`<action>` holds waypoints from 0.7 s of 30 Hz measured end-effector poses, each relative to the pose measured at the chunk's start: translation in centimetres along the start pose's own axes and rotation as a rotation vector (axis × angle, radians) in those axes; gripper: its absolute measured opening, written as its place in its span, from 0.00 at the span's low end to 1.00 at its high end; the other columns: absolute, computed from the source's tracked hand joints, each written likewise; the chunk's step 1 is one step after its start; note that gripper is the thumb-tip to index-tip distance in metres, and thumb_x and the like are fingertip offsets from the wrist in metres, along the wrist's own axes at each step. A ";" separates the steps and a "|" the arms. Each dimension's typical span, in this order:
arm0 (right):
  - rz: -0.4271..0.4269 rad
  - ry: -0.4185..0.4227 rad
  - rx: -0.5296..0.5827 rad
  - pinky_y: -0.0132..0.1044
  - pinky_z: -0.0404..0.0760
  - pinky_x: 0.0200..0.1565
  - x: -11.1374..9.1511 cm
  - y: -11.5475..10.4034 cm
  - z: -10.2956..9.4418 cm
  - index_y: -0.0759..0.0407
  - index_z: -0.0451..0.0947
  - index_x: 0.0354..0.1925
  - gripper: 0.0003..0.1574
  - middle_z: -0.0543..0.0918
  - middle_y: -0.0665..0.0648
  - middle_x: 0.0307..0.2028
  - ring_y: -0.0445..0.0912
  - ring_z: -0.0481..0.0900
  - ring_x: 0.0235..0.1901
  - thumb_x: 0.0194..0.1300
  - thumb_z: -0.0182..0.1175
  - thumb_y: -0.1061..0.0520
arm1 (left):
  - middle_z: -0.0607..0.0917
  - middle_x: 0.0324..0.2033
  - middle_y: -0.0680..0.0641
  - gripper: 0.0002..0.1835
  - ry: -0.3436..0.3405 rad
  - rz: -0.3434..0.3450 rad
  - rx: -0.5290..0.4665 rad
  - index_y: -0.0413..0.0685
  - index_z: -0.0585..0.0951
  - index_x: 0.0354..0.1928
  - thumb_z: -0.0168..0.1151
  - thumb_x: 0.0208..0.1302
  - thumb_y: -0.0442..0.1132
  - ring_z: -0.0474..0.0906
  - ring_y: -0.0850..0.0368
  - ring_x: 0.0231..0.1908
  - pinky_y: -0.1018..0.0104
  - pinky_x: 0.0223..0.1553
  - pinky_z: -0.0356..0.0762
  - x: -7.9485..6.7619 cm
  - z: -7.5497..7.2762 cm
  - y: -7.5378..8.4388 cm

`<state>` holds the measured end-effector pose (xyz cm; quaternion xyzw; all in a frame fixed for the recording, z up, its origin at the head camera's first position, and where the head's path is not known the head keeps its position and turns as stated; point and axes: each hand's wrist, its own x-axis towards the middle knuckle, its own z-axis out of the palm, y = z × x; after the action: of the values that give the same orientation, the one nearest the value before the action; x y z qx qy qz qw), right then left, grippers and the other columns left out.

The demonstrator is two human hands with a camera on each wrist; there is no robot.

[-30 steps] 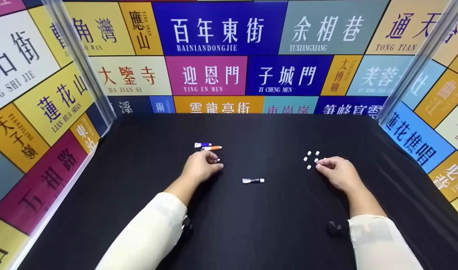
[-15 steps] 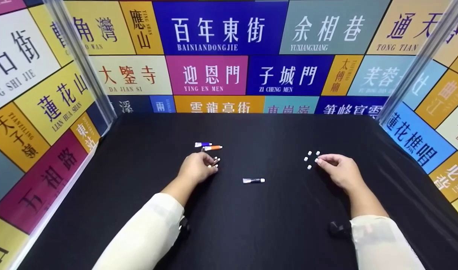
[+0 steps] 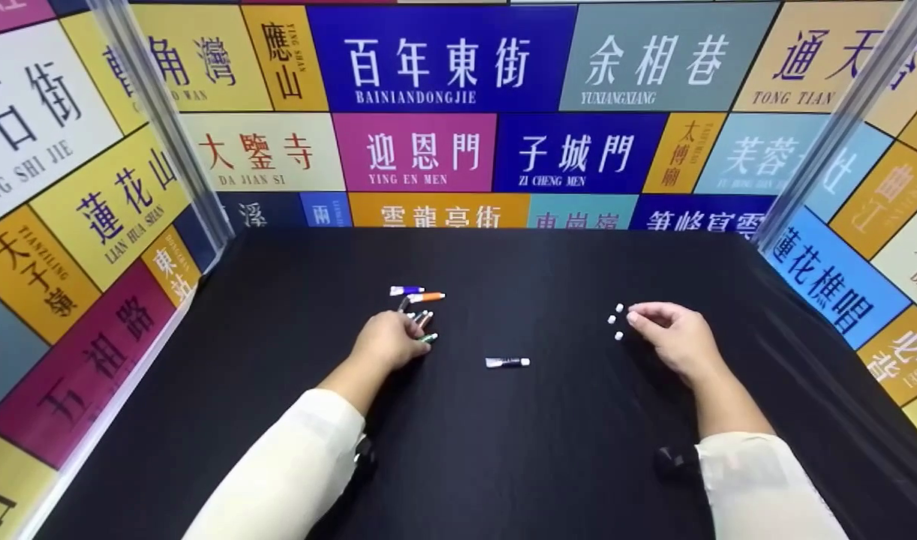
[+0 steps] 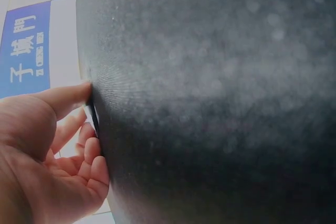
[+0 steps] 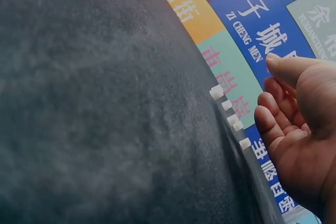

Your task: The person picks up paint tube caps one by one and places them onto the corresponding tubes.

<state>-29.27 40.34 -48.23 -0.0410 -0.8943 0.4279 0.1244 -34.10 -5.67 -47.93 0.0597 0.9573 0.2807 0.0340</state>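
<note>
In the head view my left hand point(image 3: 389, 341) lies low on the black cloth and pinches a small green paint tube point(image 3: 428, 339) between thumb and index finger. More tubes, including a brown one point(image 3: 424, 319), lie close beside its fingers, partly hidden. Just beyond are an orange tube point(image 3: 428, 297) and a purple tube point(image 3: 407, 290). My right hand point(image 3: 680, 337) hovers by several small white caps point(image 3: 611, 319), thumb near the index finger and the others loosely curled. In the right wrist view the caps point(image 5: 217, 92) lie apart from that hand, which holds nothing visible.
A black paint tube point(image 3: 507, 362) lies alone on the black cloth point(image 3: 548, 450) between the hands. Panels printed with large characters point(image 3: 440, 56) stand at the back and both sides of the table.
My left hand has drawn slightly nearer and left, showing more tubes by its fingers, with the green one now visible. My right hand has shifted slightly left and covers some caps.
</note>
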 end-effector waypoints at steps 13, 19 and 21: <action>-0.031 0.002 0.139 0.20 0.82 0.41 -0.2 -2.1 0.4 0.61 0.88 0.56 0.24 0.89 0.36 0.37 0.31 0.84 0.36 0.72 0.71 0.46 | 0.93 0.39 0.50 0.08 0.062 0.004 -0.074 0.53 0.92 0.36 0.79 0.61 0.47 0.87 0.47 0.47 0.51 0.59 0.82 0.0 -0.1 0.3; -0.085 0.023 0.142 0.18 0.81 0.43 -0.5 -3.3 0.8 0.61 0.88 0.56 0.23 0.89 0.35 0.39 0.29 0.84 0.38 0.72 0.71 0.46 | 0.93 0.40 0.52 0.08 0.084 0.025 -0.113 0.53 0.92 0.40 0.78 0.63 0.47 0.87 0.50 0.47 0.53 0.58 0.82 -0.1 -0.2 0.7; -0.109 0.032 0.144 0.18 0.81 0.43 -0.6 -3.7 0.9 0.61 0.88 0.56 0.23 0.89 0.35 0.39 0.29 0.84 0.38 0.72 0.71 0.47 | 0.93 0.40 0.52 0.08 0.094 0.039 -0.130 0.54 0.91 0.41 0.78 0.64 0.46 0.86 0.51 0.45 0.54 0.57 0.82 -0.2 -0.2 1.0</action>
<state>-28.75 37.20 -45.98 0.0100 -0.8599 0.4831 0.1642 -33.83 -4.99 -47.19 0.0625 0.9362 0.3455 -0.0128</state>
